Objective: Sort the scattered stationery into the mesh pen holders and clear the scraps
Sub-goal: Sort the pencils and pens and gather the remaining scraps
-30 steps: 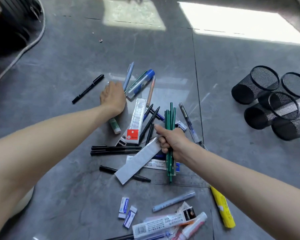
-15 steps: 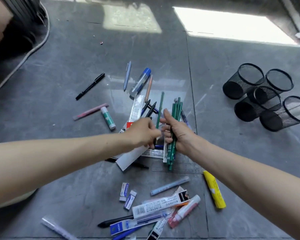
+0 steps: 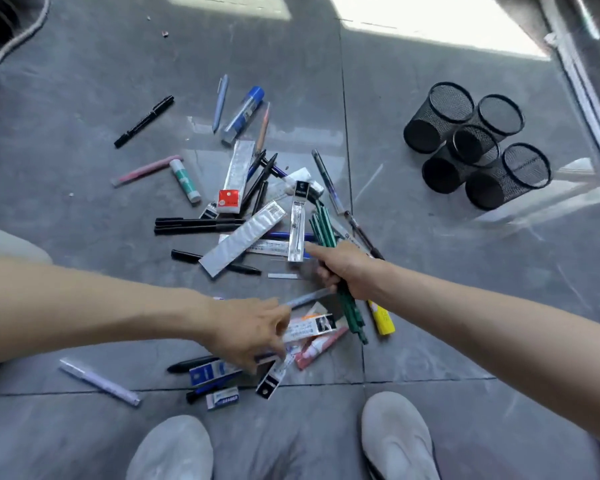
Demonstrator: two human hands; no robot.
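Grey floor tiles (image 3: 84, 98) fill the view, with a bright sunlit patch (image 3: 430, 26) at the far edge and a pale cable (image 3: 14, 43) curving through the upper left corner. Two light grey shoes (image 3: 174, 448) show at the bottom edge.

Four black mesh pen holders (image 3: 440, 116) cluster on the right, touching one another and well apart from the stationery, which lies scattered across the middle of the floor.

The right hand (image 3: 347, 271) is closed round a bundle of green pencils (image 3: 323, 226), gripping it near the middle. The points fan out up and to the left over the pile, and the other ends stick out below the fist, just beside a yellow highlighter (image 3: 381, 317) on the floor.

The left hand (image 3: 250, 330) hovers over the nearer heap of refill packets (image 3: 309, 327), its fingers (image 3: 281, 311) loosely spread and holding nothing that shows. Blur hides whether they touch the packets.

Farther out lie a black marker (image 3: 144, 121), a pink pen (image 3: 146, 169), a green-and-white glue stick (image 3: 185, 181), a grey-blue pen (image 3: 220, 102) and a blue-capped tube (image 3: 243, 114). Two black pens (image 3: 198, 225) lie side by side left of a long silvery packet (image 3: 243, 237). A lilac pen (image 3: 99, 382) rests alone at the lower left, and a boxed eraser (image 3: 222, 398) sits near the left shoe.
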